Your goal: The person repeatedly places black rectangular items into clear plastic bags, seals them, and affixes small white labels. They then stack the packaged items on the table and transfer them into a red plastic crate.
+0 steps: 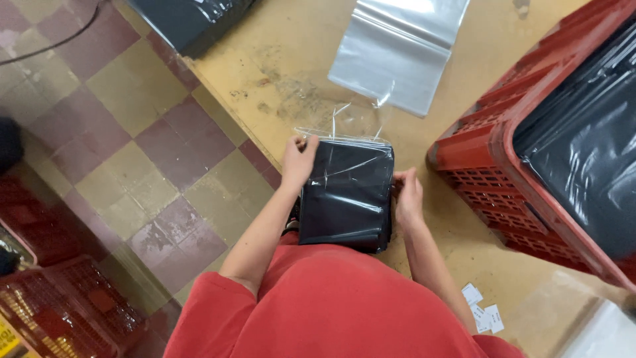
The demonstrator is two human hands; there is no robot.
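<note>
Scuffed yellow table point(291, 59) carries a glossy black folded garment in a clear plastic bag point(346, 195). Left hand point(298, 161) and right hand point(407, 197) pinch its side edges with their fingers, beside a ribbed red plastic crate point(493, 166).

I wear a plain red short-sleeved cotton shirt point(331, 311) that fills the lower middle of the frame, its loose sleeve hem ending above my elbow at lower left. My forearms and both hands are bare: no gloves, watch, rings or bands show.
</note>
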